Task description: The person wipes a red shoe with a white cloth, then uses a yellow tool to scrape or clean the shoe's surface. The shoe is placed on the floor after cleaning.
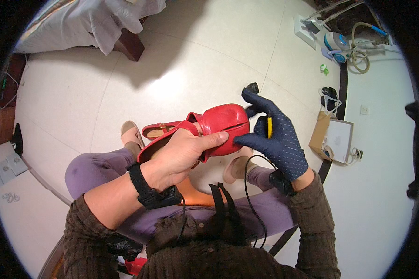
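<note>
My bare left hand (186,151) is closed around a red leather shoe (226,118), thumb pressed on its upper. The rounded toe faces right, with a dark line running across it. A second red strap shoe (160,130) with a small gold buckle shows just beyond my left hand; its support is hidden. My right hand (279,139), in a dark blue dotted glove, is beside the toe, its thumb at the shoe's edge. A slim yellow tool (269,127) with a dark end is tucked among its bent fingers. Both wrists wear black straps with cables.
Pale tiled floor (195,60) spreads ahead. A small black round object (252,87) is past my right fingertips. At right are an open cardboard box (319,137), black shoes (329,97) and a blue-white appliance (336,45) with a hose. A cloth-draped piece of furniture (93,23) stands far left.
</note>
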`<state>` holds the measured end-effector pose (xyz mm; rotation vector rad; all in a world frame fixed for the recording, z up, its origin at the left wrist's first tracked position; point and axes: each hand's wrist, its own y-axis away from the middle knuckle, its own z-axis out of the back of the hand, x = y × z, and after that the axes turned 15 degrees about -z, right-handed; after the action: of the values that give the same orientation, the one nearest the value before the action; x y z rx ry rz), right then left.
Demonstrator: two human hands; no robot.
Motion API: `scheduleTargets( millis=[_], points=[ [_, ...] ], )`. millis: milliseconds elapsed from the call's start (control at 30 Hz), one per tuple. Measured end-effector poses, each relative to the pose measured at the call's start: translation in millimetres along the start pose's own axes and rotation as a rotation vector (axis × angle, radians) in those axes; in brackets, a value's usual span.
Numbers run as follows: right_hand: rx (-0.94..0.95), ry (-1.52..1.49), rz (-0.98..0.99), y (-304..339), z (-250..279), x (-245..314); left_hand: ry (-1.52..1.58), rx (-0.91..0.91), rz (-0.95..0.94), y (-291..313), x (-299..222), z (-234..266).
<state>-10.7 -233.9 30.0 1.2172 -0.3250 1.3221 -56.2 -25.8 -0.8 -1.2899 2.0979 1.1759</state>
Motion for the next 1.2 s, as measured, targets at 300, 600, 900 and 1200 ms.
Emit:
scheduleTargets(
  millis=[300,600,900,1200],
  points=[
    [0.233,-0.068,-0.071,-4.3,-4.1,-0.3,-0.213,0.058,0.032,6.1,-3.3,11.1],
    [0.128,-0.086,0.103,-12.0,-20.4,-17.0,-0.243,0.068,0.024,8.2,1.4,16.6],
    [0.204,-0.196,-0.177,-13.7,-16.5,-5.6,-0.005,-0.014,0.066,4.8,10.9,22.1],
    [0.197,-0.398,-0.228,-15.3,5.3,-15.6,-0.058,-0.086,-0.158,-13.2,-1.7,49.4]
  ],
)
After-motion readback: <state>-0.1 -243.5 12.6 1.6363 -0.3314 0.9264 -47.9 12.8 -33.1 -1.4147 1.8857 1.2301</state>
